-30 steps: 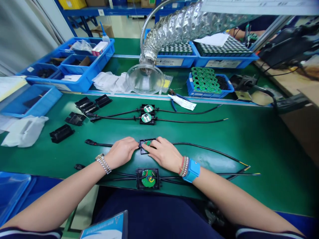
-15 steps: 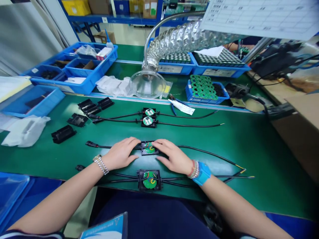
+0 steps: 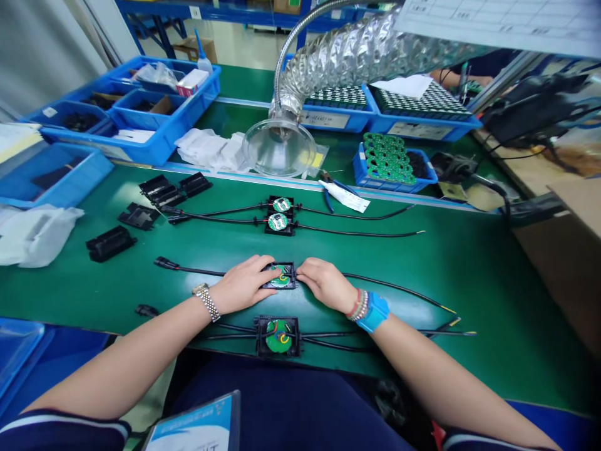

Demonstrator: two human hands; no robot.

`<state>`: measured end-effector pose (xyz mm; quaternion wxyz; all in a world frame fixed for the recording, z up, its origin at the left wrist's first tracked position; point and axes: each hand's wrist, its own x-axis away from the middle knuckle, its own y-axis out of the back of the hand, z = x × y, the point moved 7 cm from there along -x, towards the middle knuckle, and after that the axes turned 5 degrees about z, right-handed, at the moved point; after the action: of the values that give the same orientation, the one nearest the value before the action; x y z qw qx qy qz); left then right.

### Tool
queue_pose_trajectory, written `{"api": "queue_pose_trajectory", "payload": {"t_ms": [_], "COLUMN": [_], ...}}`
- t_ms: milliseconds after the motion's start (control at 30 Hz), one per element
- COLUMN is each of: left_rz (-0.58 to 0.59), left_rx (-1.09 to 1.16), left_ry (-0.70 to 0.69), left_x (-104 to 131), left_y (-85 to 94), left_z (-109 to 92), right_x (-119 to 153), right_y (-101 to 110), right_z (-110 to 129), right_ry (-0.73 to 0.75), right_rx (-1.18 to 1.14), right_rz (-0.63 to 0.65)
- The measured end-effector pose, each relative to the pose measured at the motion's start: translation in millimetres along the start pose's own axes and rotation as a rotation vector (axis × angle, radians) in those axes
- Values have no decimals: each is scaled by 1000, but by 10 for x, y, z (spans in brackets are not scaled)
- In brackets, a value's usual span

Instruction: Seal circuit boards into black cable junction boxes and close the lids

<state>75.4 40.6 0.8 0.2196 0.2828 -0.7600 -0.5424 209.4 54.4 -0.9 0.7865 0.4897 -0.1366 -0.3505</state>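
Note:
In the head view, a small black plastic housing [image 3: 292, 267] lies flat on the green bench, holding a round green circuit board [image 3: 280, 281] with a yellow wire loop. My left hand [image 3: 247, 285] grips the housing's left side, one finger reaching over the board. At the opposite edge, the closed fingers of my right hand [image 3: 325, 284] pinch the black cable [image 3: 389, 283] where it leaves the housing; the pinched bit is hidden. Nearer my body sits another black housing [image 3: 260, 338] with a green board [image 3: 278, 337] and cables on both sides.
Two cabled boards [image 3: 278, 222] lie farther back, and loose black housing parts [image 3: 111, 243] lie left. A clear extraction hood [image 3: 279, 150] hangs over the bench's back. Beside it are blue-handled pliers [image 3: 328, 199] and a blue bin [image 3: 392, 183] of green boards. Blue trays [image 3: 164, 147] stand left.
My left hand has moved right onto the housing. My right hand's fingers have come off the board and closed at the cable by its right edge. The camera view has shifted slightly.

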Motion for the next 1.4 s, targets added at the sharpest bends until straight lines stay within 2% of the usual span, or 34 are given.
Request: {"api": "queue_pose_trajectory", "payload": {"t_ms": [100, 267, 433, 533, 600, 667, 767, 800, 867, 933, 1000, 1133, 1267, 1333, 1400], "left_rz": [-9, 45, 94, 131, 134, 70, -96, -115, -94, -60, -39, -18, -108, -108, -91], "left_rx": [14, 99, 301, 316, 268, 167, -25, -59, -66, -42, -18, 70, 324, 429, 504], "left_ry": [3, 9, 2, 14, 19, 47, 173, 226, 313, 358, 358, 276, 108, 82, 73], "left_x": [-3, 25, 228, 347, 341, 225, -92, -206, -394, -482, -467, -303, -227, -238, -272], "left_y": [5, 98, 146, 133, 179, 306, 552, 592, 584, 516, 437, 373, 578, 686, 759], "left_z": [-2, -17, -104, -163, -133, 15, 418, 562, 794, 905, 894, 705, 527, 492, 458], "right_x": [-19, 39, 304, 418, 391, 257, -86, -210, -421, -530, -520, -315, -156, -111, -75], "right_y": [2, 33, -20, -3, 76, 217, 425, 455, 437, 373, 309, 291, 488, 627, 749], "right_z": [-13, 46, 249, 362, 340, 194, -193, -334, -567, -679, -675, -514, -365, -327, -286], "right_ry": [-14, -28, -60, -56, -40, -40, -100, -137, -208, -236, -224, -179, -94, -61, -63], "right_rx": [25, -55, -96, -73, -54, -18, 108, 147, 179, 175, 160, 111, -50, -109, -76], "right_rz": [40, 19, 28, 54, 48, -20, -183, -218, -230, -221, -209, -172, -225, -277, -314]}}
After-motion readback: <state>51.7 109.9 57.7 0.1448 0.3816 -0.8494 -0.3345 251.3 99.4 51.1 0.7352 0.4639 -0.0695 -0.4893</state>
